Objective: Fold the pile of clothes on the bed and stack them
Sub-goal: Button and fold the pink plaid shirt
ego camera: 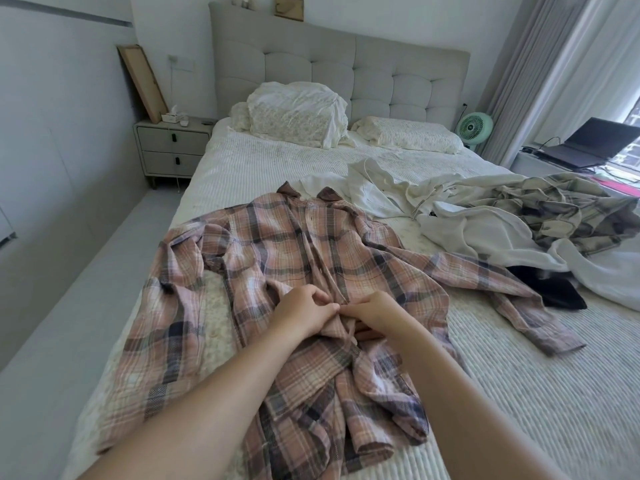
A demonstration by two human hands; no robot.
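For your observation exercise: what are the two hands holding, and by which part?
Both the left hand and right hand pinch the pink plaid shirt at its front button strip, near the middle.

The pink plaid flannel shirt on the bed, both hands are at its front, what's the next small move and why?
Probably finish closing that spot on the placket, then smooth the front flat. The left hand and right hand pinch the front edges of the pink plaid flannel shirt together mid-chest, while below them the hem lies bunched and the sleeves are spread out.
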